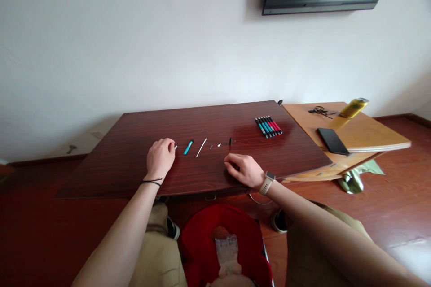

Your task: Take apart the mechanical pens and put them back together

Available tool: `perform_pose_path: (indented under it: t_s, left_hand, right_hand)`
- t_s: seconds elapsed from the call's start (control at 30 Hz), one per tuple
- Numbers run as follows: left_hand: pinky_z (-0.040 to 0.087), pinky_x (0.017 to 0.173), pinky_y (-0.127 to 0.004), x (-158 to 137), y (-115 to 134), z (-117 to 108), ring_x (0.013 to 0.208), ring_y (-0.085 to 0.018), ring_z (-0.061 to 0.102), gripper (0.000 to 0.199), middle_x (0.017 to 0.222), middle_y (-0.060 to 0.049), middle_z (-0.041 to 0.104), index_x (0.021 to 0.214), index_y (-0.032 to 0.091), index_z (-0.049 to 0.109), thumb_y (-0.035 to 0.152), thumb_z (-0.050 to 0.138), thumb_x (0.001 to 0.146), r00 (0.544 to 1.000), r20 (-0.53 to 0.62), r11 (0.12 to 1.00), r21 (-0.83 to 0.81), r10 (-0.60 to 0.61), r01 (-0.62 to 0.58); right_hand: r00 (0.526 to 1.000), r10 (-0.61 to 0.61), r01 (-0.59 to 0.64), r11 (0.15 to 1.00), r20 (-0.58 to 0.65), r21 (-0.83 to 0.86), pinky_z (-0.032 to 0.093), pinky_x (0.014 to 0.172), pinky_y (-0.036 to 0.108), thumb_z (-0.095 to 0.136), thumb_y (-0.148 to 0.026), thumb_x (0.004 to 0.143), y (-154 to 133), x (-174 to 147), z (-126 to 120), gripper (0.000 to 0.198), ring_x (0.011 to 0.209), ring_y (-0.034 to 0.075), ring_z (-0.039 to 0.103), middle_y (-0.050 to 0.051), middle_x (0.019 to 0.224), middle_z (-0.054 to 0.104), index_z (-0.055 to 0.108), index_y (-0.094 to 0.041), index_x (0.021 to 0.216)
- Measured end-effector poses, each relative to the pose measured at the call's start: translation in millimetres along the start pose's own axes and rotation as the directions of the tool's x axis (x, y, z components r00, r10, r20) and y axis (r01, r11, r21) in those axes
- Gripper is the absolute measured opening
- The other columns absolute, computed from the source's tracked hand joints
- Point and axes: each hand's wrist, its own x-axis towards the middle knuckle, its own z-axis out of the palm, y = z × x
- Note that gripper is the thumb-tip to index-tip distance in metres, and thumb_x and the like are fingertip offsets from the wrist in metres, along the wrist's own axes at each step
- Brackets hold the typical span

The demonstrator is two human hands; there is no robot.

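Over dark-red table [202,123], right hand [245,169] was half-curled, seemingly empty; left hand [160,157], likewise, hid its hold. At right hand's ten o'clock lay turquoise pen barrel [188,147] and white refill [201,148]: laying-out seemed underway, next perhaps needing light pinch.

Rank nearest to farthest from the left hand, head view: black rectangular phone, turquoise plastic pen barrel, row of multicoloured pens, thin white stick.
1. Turquoise plastic pen barrel: right of the left hand.
2. Thin white stick: right of the barrel.
3. Row of multicoloured pens: right part of the dark-brown table.
4. Black rectangular phone: light wooden table, right.
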Motion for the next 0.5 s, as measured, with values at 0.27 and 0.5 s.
perform_pose_path:
  t_s: [0.27,0.5]
  left_hand:
    - [0.051,0.090,-0.039,0,-22,0,0.104,-0.030,0.066,0.017,0.111,-0.011,0.072,0.107,0.023,0.070,0.027,0.058,0.097,0.990,0.005,0.988,-0.069,-0.139,0.139]
    - [0.052,0.089,-0.037,-2,-27,-3,0.102,-0.027,0.069,0.024,0.115,-0.009,0.072,0.108,0.024,0.072,0.017,0.054,0.093,0.984,0.018,0.974,-0.142,-0.178,0.179]
  right_hand:
    - [0.990,0.072,-0.055,0.989,-0.121,0.135,0.053,0.083,0.030,0.056,-0.036,0.109,5,2,1,0.021,0.087,0.020,0.074,0.004,0.097,0.079,0.073,-0.025,0.103]
    - [0.972,0.107,-0.063,0.976,-0.209,0.210,0.058,0.089,0.034,0.064,-0.034,0.104,14,7,-9,0.021,0.096,0.024,0.077,0.005,0.105,0.082,0.082,-0.027,0.113]
